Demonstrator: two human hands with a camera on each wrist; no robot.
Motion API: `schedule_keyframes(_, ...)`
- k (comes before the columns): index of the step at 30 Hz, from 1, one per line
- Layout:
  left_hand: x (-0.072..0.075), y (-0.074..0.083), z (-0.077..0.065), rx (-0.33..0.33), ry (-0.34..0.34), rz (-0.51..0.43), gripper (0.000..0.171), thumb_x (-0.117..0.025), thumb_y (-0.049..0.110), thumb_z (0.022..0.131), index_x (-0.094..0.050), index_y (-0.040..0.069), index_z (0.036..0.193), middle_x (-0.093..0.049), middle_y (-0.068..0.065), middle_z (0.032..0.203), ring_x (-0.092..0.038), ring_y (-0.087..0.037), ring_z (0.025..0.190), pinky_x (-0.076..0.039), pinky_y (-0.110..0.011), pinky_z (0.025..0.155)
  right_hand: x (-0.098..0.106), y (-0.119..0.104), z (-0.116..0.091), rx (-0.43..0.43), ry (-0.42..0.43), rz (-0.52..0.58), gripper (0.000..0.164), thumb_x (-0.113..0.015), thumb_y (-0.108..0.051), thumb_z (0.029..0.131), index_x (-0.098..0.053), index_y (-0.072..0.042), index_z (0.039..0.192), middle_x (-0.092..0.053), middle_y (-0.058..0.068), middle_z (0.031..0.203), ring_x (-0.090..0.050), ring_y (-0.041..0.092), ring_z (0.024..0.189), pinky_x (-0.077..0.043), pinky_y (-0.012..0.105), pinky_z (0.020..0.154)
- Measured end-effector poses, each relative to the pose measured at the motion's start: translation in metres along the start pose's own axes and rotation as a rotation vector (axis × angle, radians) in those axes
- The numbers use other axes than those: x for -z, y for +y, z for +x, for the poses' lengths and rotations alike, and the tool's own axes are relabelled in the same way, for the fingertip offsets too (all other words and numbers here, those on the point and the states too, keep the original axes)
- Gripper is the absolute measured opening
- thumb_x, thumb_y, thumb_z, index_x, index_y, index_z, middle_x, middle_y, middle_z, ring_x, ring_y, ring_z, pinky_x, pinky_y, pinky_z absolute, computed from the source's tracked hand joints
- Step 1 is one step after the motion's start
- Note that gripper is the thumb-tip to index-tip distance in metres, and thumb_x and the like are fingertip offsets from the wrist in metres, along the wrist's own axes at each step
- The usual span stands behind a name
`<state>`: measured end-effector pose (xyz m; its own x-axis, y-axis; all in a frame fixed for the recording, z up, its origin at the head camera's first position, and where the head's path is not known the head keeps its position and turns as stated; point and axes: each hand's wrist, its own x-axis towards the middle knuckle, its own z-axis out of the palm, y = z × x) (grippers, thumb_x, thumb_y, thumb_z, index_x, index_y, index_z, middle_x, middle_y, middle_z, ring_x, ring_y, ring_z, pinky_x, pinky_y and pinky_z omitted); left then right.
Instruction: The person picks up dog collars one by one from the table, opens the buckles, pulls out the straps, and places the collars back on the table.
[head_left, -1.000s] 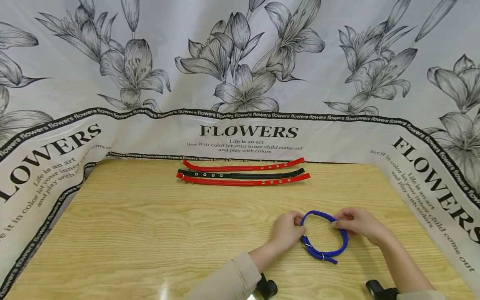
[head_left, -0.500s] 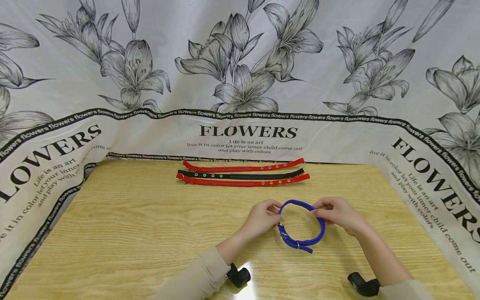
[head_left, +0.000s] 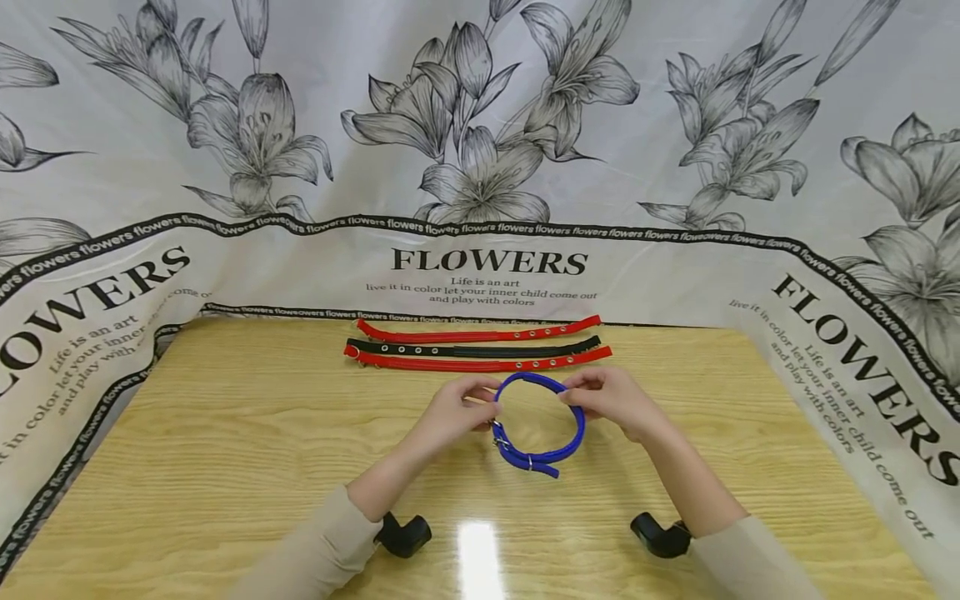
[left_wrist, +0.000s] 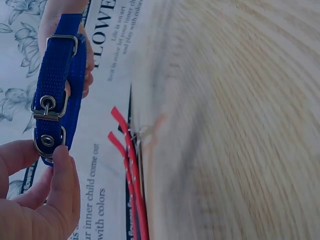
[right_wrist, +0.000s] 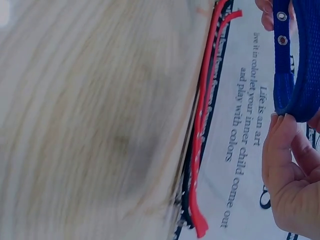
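A blue pet collar [head_left: 576, 435], buckled into a ring, is held up over the table between both hands. My left hand [head_left: 456, 414] pinches its left side close to the buckle. In the left wrist view the metal buckle [left_wrist: 48, 114] has its prong through an eyelet, and the strap end runs through a metal loop [left_wrist: 75, 46]. My right hand [head_left: 615, 400] pinches the far right part of the ring between thumb and fingers. The right wrist view shows the thumb [right_wrist: 281, 132] at the collar's lower edge.
Behind the ring, two red collars [head_left: 480, 364] and a black collar [head_left: 491, 352] lie stretched side by side at the table's back edge. A white flower-printed cloth [head_left: 480, 283] hangs behind and along the sides. Black wrist devices [head_left: 405, 536] sit under both forearms.
Both hands have carried the blue collar left and away from me, from the table's right side to the middle, near the row of collars. The grip looks the same.
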<state>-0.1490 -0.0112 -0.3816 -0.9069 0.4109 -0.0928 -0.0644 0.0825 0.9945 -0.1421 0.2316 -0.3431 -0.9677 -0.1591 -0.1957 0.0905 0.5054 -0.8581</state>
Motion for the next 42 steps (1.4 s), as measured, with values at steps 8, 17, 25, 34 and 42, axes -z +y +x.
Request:
schedule_keyframes(8, 0.027, 0.003, -0.018, 0.025, 0.035, -0.036, 0.034, -0.063, 0.007, 0.088, -0.056, 0.000, 0.121, -0.059, -0.015, 0.101, -0.064, -0.024, 0.084, -0.055, -0.039, 0.077, -0.021, -0.017, 0.013, 0.040, -0.040, 0.048, 0.021, -0.067, -0.008, 0.084, -0.064, 0.009, 0.098, -0.066, 0.010, 0.082, -0.064, 0.022, 0.070, -0.056, 0.032, 0.063)
schedule_keyframes(17, 0.047, -0.004, -0.035, 0.063, 0.017, -0.080, 0.038, -0.060, 0.009, 0.091, -0.050, -0.002, 0.126, -0.056, -0.022, 0.105, -0.061, -0.016, 0.081, -0.055, -0.033, 0.074, -0.044, -0.024, 0.022, 0.070, -0.079, 0.077, 0.016, -0.068, -0.007, 0.083, -0.067, 0.006, 0.093, -0.066, 0.015, 0.081, -0.064, 0.026, 0.071, -0.056, 0.033, 0.062)
schedule_keyframes(25, 0.056, 0.003, -0.045, -0.161, 0.134, 0.295, 0.029, -0.055, 0.018, 0.095, -0.057, 0.007, 0.122, -0.056, -0.010, 0.114, -0.056, -0.020, 0.097, -0.055, -0.035, 0.073, -0.050, -0.029, 0.027, 0.031, -0.083, 0.112, 0.019, -0.068, -0.008, 0.083, -0.066, 0.008, 0.094, -0.065, 0.019, 0.084, -0.063, 0.023, 0.067, -0.056, 0.032, 0.060)
schedule_keyframes(34, 0.065, 0.009, -0.057, -0.700, 0.060, 0.717, 0.024, -0.067, 0.025, 0.086, -0.065, 0.012, 0.107, -0.057, 0.000, 0.112, -0.055, -0.016, 0.104, -0.052, -0.029, 0.079, -0.053, -0.035, 0.034, -0.035, -0.097, 0.129, 0.016, -0.069, -0.008, 0.081, -0.068, 0.005, 0.090, -0.066, 0.018, 0.085, -0.063, 0.018, 0.065, -0.056, 0.031, 0.061)
schedule_keyframes(42, 0.064, 0.005, -0.058, -1.215, 0.041, 0.966, 0.029, -0.069, 0.038, 0.082, -0.069, 0.012, 0.094, -0.063, -0.003, 0.100, -0.058, -0.018, 0.095, -0.051, -0.026, 0.083, -0.059, -0.038, 0.036, -0.066, -0.115, 0.119, 0.013, -0.069, -0.009, 0.081, -0.069, 0.002, 0.088, -0.065, 0.012, 0.082, -0.058, 0.014, 0.060, -0.056, 0.033, 0.062)
